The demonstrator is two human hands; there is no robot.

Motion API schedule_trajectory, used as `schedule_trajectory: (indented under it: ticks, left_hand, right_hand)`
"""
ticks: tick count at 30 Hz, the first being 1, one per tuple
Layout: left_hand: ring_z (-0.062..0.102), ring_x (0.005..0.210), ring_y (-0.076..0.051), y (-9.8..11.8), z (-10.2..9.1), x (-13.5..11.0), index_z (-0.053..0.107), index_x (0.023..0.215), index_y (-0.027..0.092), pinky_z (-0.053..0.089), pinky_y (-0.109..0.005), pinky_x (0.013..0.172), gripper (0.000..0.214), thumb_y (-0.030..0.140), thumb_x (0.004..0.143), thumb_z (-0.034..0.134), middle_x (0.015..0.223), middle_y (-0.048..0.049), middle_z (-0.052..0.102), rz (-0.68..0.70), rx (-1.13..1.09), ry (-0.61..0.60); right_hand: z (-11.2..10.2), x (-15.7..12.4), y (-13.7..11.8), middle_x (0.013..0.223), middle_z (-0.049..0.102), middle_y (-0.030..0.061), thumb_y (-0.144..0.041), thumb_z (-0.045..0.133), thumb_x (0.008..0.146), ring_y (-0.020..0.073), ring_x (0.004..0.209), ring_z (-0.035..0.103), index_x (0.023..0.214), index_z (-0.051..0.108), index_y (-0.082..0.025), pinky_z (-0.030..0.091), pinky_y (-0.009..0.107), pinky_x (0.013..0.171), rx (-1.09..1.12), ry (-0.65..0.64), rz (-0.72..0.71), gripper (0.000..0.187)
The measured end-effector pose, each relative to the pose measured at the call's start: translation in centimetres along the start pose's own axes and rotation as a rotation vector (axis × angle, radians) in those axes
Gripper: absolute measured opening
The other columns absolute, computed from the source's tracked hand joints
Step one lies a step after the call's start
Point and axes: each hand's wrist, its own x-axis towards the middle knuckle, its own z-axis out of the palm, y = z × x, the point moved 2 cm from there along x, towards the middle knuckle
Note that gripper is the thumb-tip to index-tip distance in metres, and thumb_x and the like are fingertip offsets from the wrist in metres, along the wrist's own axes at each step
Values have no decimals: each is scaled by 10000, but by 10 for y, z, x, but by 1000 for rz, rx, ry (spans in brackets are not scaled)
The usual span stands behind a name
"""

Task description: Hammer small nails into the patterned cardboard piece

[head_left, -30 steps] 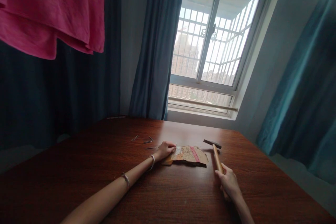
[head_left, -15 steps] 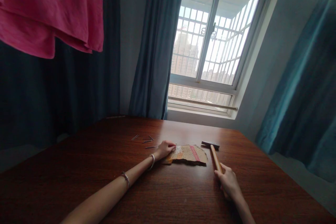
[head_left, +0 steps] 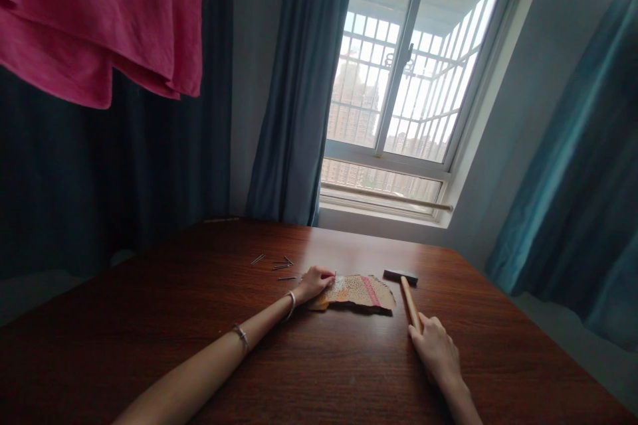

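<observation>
A torn piece of cardboard (head_left: 359, 291) with small holes and a pink stripe lies on the wooden table (head_left: 149, 332). My left hand (head_left: 315, 281) rests at its left edge, fingers pinched on a thin upright nail (head_left: 334, 275). My right hand (head_left: 434, 350) is closed around the wooden handle of a hammer (head_left: 407, 291). The hammer lies on the table to the right of the cardboard, its dark head pointing away from me.
Several loose nails (head_left: 276, 265) lie scattered on the table behind my left hand. A window (head_left: 399, 86) with teal curtains (head_left: 294, 86) faces me. A pink cloth (head_left: 100, 20) hangs at the upper left.
The hammer came down from slightly raised to resting flat on the table. My right hand stays on its handle. My left hand kept its place at the cardboard.
</observation>
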Motion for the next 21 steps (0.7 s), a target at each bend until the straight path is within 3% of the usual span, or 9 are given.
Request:
schedule_trajectory:
  ticks: [6,10,14,18,21]
  left_hand:
    - [539,688,-145,-1,1,1,701,765,152,338,-212,627,293,331,778,469,759,-42,674,-29,-12,-3]
    - [553,704,-148,-2,1,1,706,818,148,359,-212,639,286,309,757,478,788,-46,681,-43,-44,-6]
    - [565,710,-156,-6,4,3,706,861,143,380,-220,639,287,293,708,516,777,-45,681,-66,-93,-28]
    - [568,653,-151,-15,0,10,670,966,107,396,-220,566,386,270,626,588,757,-54,669,-141,-256,-177]
    - [572,625,-152,-23,-18,20,645,1011,77,414,-225,534,460,258,589,621,788,-82,665,-180,-359,-322]
  right_hand:
    - [6,-5,-5,948,551,97,-347,317,848,222,779,617,1033,558,-213,445,312,621,-99,13,-15,332]
    - [12,-8,-10,970,532,151,-299,307,854,262,870,586,1039,551,-137,457,338,668,-208,60,-60,347]
    - [9,-11,-22,994,521,201,-291,358,832,313,888,562,1170,486,-61,457,377,685,-277,124,4,428]
    - [-8,-4,-52,1002,515,195,-289,373,825,312,882,547,1270,403,-104,440,380,689,-231,256,-44,483]
    - [-18,9,-80,1028,507,183,-274,376,822,300,915,527,1212,473,-137,422,365,717,-156,310,-135,424]
